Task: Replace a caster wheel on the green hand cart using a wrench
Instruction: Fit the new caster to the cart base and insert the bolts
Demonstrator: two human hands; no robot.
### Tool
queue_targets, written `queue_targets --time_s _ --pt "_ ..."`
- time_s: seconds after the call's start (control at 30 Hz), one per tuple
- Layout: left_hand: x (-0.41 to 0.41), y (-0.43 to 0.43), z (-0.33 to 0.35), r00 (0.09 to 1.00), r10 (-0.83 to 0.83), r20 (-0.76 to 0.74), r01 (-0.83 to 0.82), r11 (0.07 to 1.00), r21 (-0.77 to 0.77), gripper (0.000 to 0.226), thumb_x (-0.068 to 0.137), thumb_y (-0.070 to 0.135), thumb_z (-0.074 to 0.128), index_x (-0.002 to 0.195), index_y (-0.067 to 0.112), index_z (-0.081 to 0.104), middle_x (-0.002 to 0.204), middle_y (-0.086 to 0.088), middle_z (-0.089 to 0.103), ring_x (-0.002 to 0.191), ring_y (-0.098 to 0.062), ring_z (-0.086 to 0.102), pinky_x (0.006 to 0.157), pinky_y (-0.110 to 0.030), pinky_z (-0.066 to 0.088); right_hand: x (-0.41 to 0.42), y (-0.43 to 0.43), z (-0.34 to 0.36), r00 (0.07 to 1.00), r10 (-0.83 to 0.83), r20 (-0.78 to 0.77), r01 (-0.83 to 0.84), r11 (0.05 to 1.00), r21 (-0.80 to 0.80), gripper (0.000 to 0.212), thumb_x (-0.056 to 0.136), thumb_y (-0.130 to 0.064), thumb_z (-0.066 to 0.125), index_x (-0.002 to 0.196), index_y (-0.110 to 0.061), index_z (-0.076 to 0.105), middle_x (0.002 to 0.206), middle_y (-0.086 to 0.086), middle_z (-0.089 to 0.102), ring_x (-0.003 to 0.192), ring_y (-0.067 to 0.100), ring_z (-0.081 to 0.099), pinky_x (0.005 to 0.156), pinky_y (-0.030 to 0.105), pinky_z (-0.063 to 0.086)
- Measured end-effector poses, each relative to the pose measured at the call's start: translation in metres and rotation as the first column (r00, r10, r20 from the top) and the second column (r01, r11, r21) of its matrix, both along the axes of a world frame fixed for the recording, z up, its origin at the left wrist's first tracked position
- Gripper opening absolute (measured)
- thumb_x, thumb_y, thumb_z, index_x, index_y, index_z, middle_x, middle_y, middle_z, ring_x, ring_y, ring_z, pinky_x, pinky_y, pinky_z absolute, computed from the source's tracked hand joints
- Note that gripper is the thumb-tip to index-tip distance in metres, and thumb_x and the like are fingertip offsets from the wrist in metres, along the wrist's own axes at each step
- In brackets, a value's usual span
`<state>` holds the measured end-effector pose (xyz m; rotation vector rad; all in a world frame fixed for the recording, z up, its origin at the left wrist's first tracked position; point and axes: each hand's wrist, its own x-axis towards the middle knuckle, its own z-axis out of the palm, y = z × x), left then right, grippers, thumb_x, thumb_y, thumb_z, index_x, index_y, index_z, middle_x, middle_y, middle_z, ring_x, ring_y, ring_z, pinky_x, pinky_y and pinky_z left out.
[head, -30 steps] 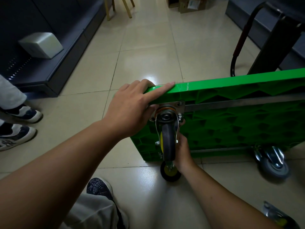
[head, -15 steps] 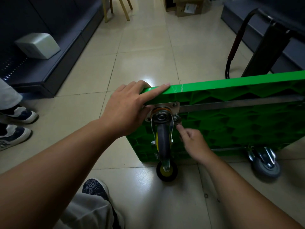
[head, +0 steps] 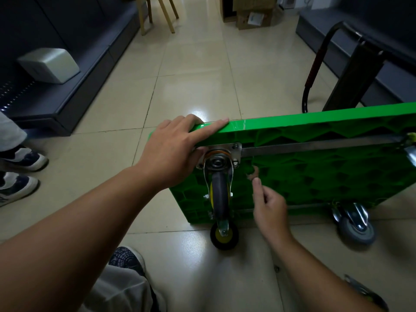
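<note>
Green hand cart [head: 315,176] stands on 1 long edge on the tiled floor [head: 191,70], with its ribbed underside facing the camera. The upper long edge runs almost level from the left corner to the right border of the view. The black handle [head: 315,66] shows behind that edge at the right.

Caster wheel [head: 219,194] hangs at the upper left corner of the underside, below a steel mounting plate [head: 236,154]. A steel bar [head: 315,146] runs right from the plate.

Left hand [head: 177,154] grips the upper edge at this corner. The fingers wrap over the top, the index finger lies straight along the edge, and the thumb sits beneath, just beside the plate.

Right hand [head: 270,210] hovers just right of the caster wheel and below the plate. Its fingers are loosely curled and blurred, so it cannot be told whether they pinch a small part.

2 further casters touch the floor along the lower edge: a black caster [head: 224,236] directly below the caster wheel and a grey caster [head: 355,228] toward the right.

Bare tile extends beyond the upper edge as far as the cardboard boxes [head: 252,16]. At the left, tile separates the cart's short edge from 2 shoes [head: 18,158]. A dark bench [head: 90,64] bounds the floor on that side.
</note>
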<state>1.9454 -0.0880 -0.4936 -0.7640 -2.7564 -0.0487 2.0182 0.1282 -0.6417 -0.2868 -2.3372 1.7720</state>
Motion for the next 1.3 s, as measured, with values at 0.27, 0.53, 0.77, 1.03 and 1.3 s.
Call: queue_targets --time_s 0.27,0.53,0.77,1.03,1.3 --pt "-0.001 -0.001 -0.001 1.000 0.000 -0.022 0.000 1.000 -0.003 0.073 0.099 0.031 0.061 0.161 0.045 0.024 0.122 -0.007 0.059 0.099 -0.026 0.054 0.077 -0.033 0.030 -0.010 -0.063 -0.023 0.990 -0.040 0.136 0.091 0.913 -0.398 0.058 0.087 -0.069 0.043 0.060 -0.018 0.048 0.054 -0.004 0.042 0.053 0.012 0.041 0.053 0.023 0.035" --pt "0.000 0.000 -0.003 0.999 0.002 -0.041 -0.002 1.000 0.001 0.072 0.099 0.031 0.062 0.160 0.045 0.027 0.122 -0.006 0.059 0.100 -0.026 0.054 0.077 -0.032 0.028 -0.023 -0.073 -0.023 0.978 0.023 0.209 0.106 0.804 -0.585 0.053 0.079 -0.070 0.057 0.071 -0.019 0.064 0.072 0.013 0.060 0.078 0.037 0.059 0.072 0.055 0.046" --pt "-0.002 0.000 -0.002 1.000 0.004 -0.024 -0.003 1.000 0.006 0.072 0.099 0.032 0.061 0.160 0.046 0.024 0.124 -0.006 0.059 0.101 -0.026 0.054 0.078 -0.033 0.030 -0.033 -0.025 -0.023 0.998 0.018 0.054 -0.022 0.998 0.063 0.058 0.091 -0.069 0.035 0.059 -0.021 0.041 0.052 -0.006 0.039 0.049 0.016 0.039 0.052 0.034 0.031" --pt "0.000 0.001 0.001 1.000 0.005 -0.001 -0.005 1.000 0.003 0.071 0.101 0.032 0.059 0.161 0.046 0.023 0.125 -0.005 0.058 0.101 -0.026 0.053 0.079 -0.035 0.034 -0.044 0.042 0.029 0.943 0.076 -0.324 0.251 0.477 0.842 0.055 0.087 -0.062 0.060 0.053 -0.021 0.045 0.048 0.000 0.044 0.047 0.020 0.031 0.058 0.027 0.023" --pt "0.001 0.001 0.001 1.000 0.009 0.006 -0.009 1.000 -0.010 0.072 0.101 0.032 0.059 0.161 0.046 0.022 0.126 -0.008 0.059 0.103 -0.026 0.053 0.079 -0.034 0.032 -0.002 0.012 -0.011 0.988 -0.155 -0.028 0.152 0.985 -0.076 0.056 0.093 -0.062 0.045 0.060 -0.017 0.039 0.049 -0.009 0.032 0.044 0.007 0.031 0.045 0.025 0.026"
